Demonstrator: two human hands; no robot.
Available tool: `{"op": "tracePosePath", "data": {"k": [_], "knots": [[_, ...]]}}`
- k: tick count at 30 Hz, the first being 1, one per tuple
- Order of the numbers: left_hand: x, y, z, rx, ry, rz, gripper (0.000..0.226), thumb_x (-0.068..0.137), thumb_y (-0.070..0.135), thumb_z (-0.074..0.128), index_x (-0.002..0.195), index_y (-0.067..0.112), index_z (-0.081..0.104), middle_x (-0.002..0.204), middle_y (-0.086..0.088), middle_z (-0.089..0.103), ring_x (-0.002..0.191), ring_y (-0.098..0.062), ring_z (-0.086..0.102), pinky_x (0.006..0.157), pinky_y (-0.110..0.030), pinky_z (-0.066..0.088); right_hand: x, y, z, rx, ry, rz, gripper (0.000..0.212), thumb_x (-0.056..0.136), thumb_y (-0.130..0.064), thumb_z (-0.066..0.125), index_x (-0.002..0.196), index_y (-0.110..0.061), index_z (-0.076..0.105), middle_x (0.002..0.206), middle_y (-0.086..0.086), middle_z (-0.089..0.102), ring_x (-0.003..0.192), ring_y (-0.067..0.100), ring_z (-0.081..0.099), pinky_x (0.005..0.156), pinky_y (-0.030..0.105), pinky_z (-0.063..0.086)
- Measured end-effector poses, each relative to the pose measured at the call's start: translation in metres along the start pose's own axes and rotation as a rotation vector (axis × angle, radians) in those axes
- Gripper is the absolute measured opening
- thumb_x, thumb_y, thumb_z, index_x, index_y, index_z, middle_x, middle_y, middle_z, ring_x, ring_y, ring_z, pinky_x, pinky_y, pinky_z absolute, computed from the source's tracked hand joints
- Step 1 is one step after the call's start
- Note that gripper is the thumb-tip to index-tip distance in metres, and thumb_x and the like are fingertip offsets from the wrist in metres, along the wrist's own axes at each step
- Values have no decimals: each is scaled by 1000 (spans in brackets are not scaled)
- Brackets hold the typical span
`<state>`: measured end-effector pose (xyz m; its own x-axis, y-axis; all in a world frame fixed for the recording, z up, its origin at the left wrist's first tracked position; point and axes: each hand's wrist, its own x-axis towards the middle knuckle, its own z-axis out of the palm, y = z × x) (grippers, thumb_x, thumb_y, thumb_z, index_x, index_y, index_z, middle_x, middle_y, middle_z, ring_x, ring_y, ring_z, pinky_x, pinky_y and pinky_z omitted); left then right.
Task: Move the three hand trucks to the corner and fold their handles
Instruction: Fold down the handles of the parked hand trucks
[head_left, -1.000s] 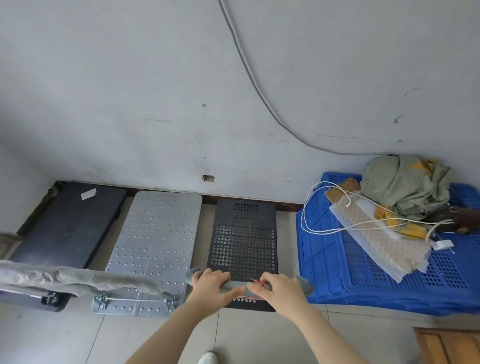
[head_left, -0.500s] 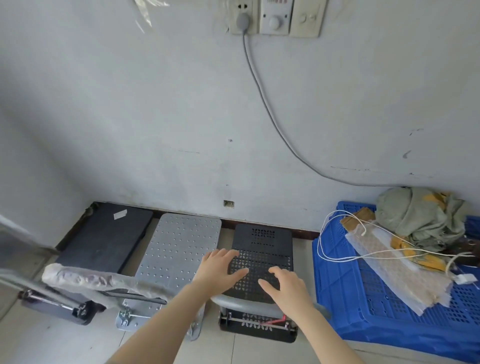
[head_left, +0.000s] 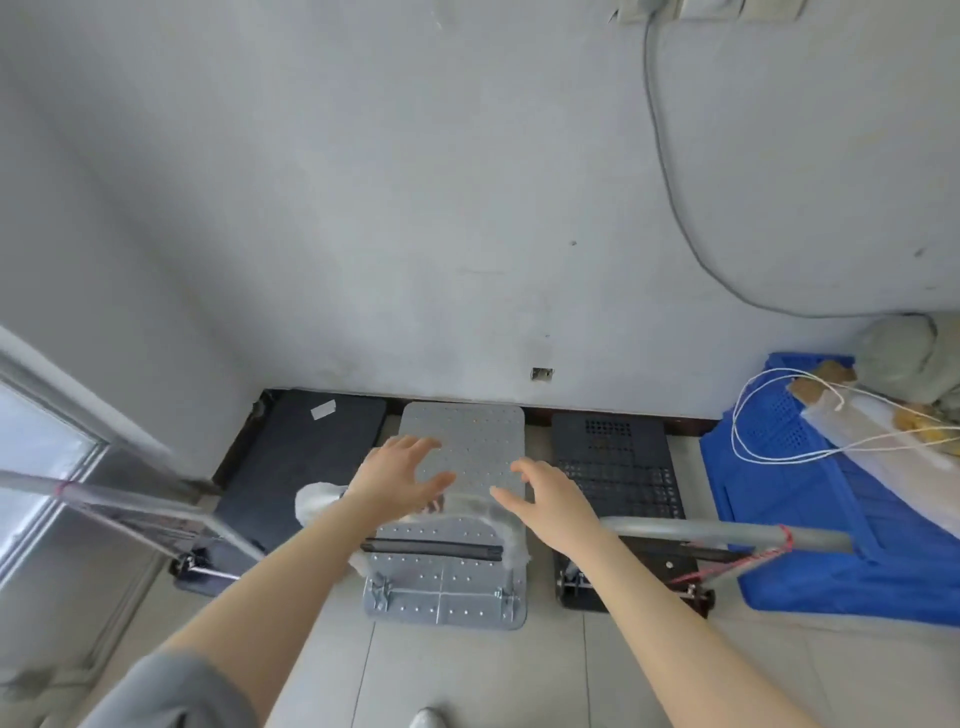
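Head view, frame centre: our left hand (head_left: 397, 480) and right hand (head_left: 553, 501), fingers spread, empty, over silver truck's wrapped handle (head_left: 467, 506). We should grip both ends evenly, then fold.

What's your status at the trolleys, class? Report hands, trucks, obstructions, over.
Left hand and right hand open, over the wrapped handle of the silver hand truck. Three trucks parked along the wall. Blue crate close beside the right black truck.

Both forearms hide part of the silver truck's wrapped handle (head_left: 467, 506), itself blurred
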<state>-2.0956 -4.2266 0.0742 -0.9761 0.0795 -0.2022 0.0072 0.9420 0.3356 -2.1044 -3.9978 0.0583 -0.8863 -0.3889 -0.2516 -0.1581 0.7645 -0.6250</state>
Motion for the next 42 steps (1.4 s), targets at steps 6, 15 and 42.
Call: {"op": "tracePosePath", "data": {"k": [6, 15, 42], "knots": [[-46, -105, 0, 19, -45, -100, 93, 63, 83, 19, 133, 27, 43, 131, 3, 51, 124, -22, 39, 105, -41, 26, 2, -62, 86, -44, -44, 3, 65, 85, -61, 49, 135, -21, 41, 134, -1, 50, 124, 19, 45, 103, 38, 38], [-19, -142, 52, -100, -87, -76, 99, 57, 95, 7, 134, 40, 36, 138, 9, 40, 136, -18, 22, 114, -55, -2, 48, -57, 113, -269, 21, 27, 60, 84, -66, 44, 126, -22, 44, 123, -1, 50, 115, 19, 46, 98, 36, 36], [61, -161, 65, -59, -98, -19, 78, 64, 81, 7, 110, 38, 53, 96, 15, 47, 104, -16, 42, 104, -47, 20, 123, -53, 119, -448, -6, 183, 49, 91, -60, 30, 110, -21, 53, 104, 4, 60, 100, 27, 53, 70, 32, 36]]}}
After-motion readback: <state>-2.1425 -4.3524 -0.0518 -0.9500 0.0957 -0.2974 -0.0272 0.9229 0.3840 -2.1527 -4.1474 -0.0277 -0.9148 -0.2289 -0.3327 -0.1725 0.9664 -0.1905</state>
